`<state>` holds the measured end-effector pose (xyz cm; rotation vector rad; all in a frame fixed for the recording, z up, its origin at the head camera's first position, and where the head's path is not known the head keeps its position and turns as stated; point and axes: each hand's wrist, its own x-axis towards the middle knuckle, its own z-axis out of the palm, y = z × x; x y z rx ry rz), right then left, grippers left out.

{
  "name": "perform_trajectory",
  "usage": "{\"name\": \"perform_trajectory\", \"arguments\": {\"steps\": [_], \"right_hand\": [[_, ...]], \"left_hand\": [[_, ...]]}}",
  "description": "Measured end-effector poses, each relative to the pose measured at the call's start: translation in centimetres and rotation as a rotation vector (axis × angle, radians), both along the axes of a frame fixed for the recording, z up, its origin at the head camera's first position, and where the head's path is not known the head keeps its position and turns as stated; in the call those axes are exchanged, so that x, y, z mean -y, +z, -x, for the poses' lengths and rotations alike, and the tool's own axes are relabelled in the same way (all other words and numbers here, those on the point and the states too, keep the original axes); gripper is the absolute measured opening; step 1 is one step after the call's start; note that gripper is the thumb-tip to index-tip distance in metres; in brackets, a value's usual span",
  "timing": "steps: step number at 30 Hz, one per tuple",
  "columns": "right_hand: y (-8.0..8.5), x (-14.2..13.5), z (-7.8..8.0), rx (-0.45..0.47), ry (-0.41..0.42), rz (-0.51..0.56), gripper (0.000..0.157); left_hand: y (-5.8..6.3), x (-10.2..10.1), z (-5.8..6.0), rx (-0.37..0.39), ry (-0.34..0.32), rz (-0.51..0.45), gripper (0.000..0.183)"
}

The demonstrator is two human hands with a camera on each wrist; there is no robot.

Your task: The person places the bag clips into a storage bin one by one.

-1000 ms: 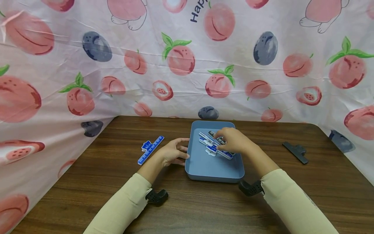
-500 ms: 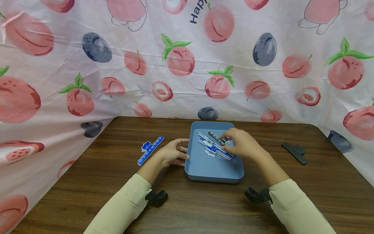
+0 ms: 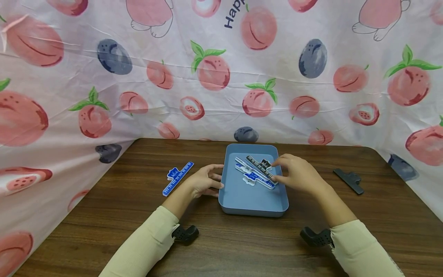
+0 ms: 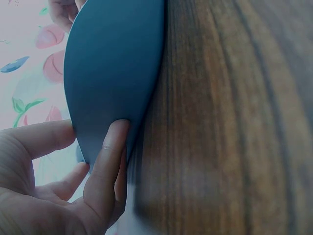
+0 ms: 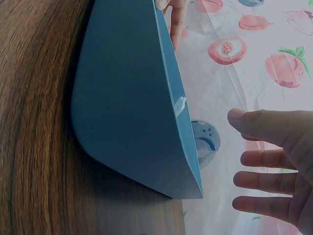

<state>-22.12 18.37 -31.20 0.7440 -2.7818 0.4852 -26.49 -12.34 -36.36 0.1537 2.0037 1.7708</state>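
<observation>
A light blue tray (image 3: 245,202) stands in the middle of the table with several long music clips in it. On top lies a black clip (image 3: 256,164) with piano-key print, across a blue clip (image 3: 266,182) and a white-edged one. My left hand (image 3: 202,181) rests its fingertips against the tray's left wall, as the left wrist view also shows, with fingers fairly straight (image 4: 113,142). Over the tray's right rim is my right hand (image 3: 297,173), thumb and fingers spread and holding nothing. The right wrist view shows it (image 5: 279,161) apart from the tray wall.
Left of the tray lies a blue piano-print clip (image 3: 177,179), close to the left forearm. A plain black clip (image 3: 347,180) lies farther off on the right. A fruit-print curtain (image 3: 214,107) hangs behind the wooden table (image 3: 221,246).
My right hand has let go of the black piano-print clip, leaving it on the other clips in the tray, and has drawn back to the right. The left hand stays at the tray wall.
</observation>
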Motion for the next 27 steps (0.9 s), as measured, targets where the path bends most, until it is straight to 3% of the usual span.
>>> {"name": "perform_trajectory", "arguments": {"steps": [7,18,27], "right_hand": [[0.3,-0.8,-0.4,0.007,-0.061,-0.026,0.041],[0.6,-2.6,-0.8,0.017,-0.115,-0.015,0.040],[0.2,-4.7,-1.0,-0.064,-0.148,-0.011,0.039]], "left_hand": [[0.0,0.1,0.0,-0.007,-0.007,0.001,0.077],[0.1,0.0,0.1,0.005,0.000,-0.003,0.077],[0.0,0.0,0.1,0.009,0.002,-0.009,0.078]]}}
